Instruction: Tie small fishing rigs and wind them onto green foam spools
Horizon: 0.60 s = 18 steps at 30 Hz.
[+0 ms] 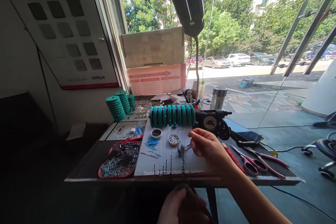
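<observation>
My right hand (pixel 207 147) hovers over a white work mat (pixel 168 161), fingers pinched on a thin line near a small metal clip (pixel 181 149). Below the table's front edge, my left hand (pixel 182 204) is closed around the same thin line. Behind the mat, a row of green spools (pixel 172 115) sits on a spindle joined to a black winder (pixel 212 123). Two small bowls of beads (pixel 173 139) rest on the mat beside a heap of blue tubes (pixel 151 143).
A red tray (pixel 105 168) holding small metal parts lies at the front left. Stacks of green spools (pixel 117 106) stand at the back left. Pink scissors (pixel 249 162) and pliers (pixel 265 157) lie to the right, with a metal tumbler (pixel 218 98) behind.
</observation>
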Motion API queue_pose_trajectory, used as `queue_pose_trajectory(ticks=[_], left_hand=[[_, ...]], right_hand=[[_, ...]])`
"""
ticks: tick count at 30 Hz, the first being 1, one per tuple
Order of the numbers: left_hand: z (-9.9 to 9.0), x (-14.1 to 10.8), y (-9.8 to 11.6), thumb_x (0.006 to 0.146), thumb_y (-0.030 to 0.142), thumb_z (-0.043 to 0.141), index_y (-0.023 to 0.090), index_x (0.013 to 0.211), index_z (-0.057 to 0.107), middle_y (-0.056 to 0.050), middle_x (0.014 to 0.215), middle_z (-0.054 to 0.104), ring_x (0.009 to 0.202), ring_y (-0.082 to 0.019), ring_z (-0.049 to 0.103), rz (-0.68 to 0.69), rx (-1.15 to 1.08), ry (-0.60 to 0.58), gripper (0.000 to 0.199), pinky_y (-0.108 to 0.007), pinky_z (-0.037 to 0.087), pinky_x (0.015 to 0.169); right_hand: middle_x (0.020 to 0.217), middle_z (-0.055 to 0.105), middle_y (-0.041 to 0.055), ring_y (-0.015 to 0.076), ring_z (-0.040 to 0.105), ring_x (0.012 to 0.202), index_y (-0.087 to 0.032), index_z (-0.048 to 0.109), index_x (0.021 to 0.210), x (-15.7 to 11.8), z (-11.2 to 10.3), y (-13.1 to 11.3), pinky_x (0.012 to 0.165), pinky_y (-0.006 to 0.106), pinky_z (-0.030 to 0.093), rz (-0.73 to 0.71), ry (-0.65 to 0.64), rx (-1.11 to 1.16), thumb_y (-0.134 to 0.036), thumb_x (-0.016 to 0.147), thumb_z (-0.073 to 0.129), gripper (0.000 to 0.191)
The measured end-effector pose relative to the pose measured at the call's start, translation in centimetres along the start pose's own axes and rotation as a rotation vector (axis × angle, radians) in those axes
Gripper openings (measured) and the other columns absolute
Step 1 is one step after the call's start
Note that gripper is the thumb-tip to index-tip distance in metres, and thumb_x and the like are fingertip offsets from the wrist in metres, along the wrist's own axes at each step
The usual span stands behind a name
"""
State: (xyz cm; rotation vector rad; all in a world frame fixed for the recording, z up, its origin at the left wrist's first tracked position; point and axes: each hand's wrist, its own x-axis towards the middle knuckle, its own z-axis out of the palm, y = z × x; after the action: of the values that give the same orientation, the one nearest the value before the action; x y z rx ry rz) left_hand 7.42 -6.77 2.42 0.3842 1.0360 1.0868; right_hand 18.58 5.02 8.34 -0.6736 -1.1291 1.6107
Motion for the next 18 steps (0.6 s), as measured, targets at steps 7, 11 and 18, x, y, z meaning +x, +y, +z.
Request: queue_pose_trajectory(ticks=[7,11,18], left_hand=[[3.7,0.8,5.0,0.074,0.032,0.051,0.019,0.089,0.064,-0.008,0.084,0.064,0.077,-0.021,0.054,0.812,0.949,0.162,0.023,-0.029,0.035,0.07],[6.3,2.8,6.4,0.076,0.034,0.048,0.015,0.078,0.06,-0.006,0.074,0.062,0.068,-0.017,0.053,0.831,0.792,0.087,0.023,-0.026,0.038,0.062],[5.9,3.6,5.4,0.076,0.031,0.051,0.015,0.071,0.054,0.002,0.063,0.05,0.062,-0.01,0.045,0.732,0.386,-0.121,0.017,-0.023,0.039,0.063]], right_hand=[[0.036,0.042,-0.0069,0.0048,0.032,0.031,-0.015,0.06,0.062,0.1,-1.2,-1.3,0.034,0.019,0.02,0.012,-0.01,-0.306,-0.036,0.067,0.062,0.021],[0.039,0.044,-0.0064,0.0044,0.031,0.034,-0.015,0.06,0.062,0.1,-1.4,-1.4,0.035,0.019,0.021,0.019,0.0,-0.282,-0.036,0.064,0.064,0.022],[0.049,0.054,-0.0044,0.004,0.038,0.033,-0.016,0.057,0.064,0.1,-0.5,-0.8,0.034,0.018,0.024,0.107,-0.085,0.122,-0.032,0.063,0.067,0.019]])
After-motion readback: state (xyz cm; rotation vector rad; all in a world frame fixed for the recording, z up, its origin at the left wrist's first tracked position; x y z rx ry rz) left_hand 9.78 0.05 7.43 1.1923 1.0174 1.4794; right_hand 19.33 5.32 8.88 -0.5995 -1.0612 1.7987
